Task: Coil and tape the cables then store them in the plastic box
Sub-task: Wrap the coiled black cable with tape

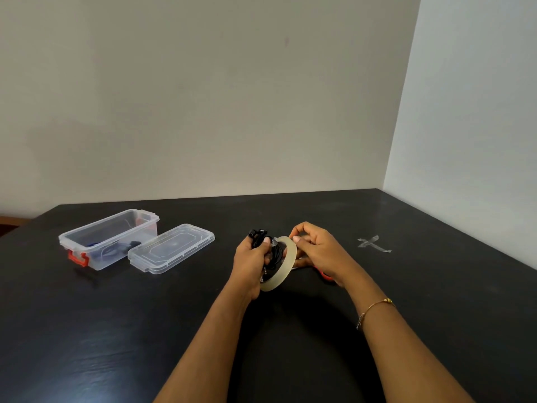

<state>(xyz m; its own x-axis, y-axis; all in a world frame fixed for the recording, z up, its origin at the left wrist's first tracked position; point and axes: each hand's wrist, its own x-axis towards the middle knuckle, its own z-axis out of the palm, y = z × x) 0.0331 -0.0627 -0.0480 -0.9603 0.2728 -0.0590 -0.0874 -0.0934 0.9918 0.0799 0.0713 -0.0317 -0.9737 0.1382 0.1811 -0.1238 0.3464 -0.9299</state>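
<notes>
We've got the left hand (250,264) in a closed grip on the coiled black cable (268,251), and the right hand (318,251) pinching the tape roll (287,264) against it, above the counter (290,344). The plastic box (110,238) sits open far left, its lid (171,248) just beside it.

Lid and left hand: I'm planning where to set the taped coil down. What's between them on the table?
Head view shows only bare black table between the lid and the left hand.
</notes>
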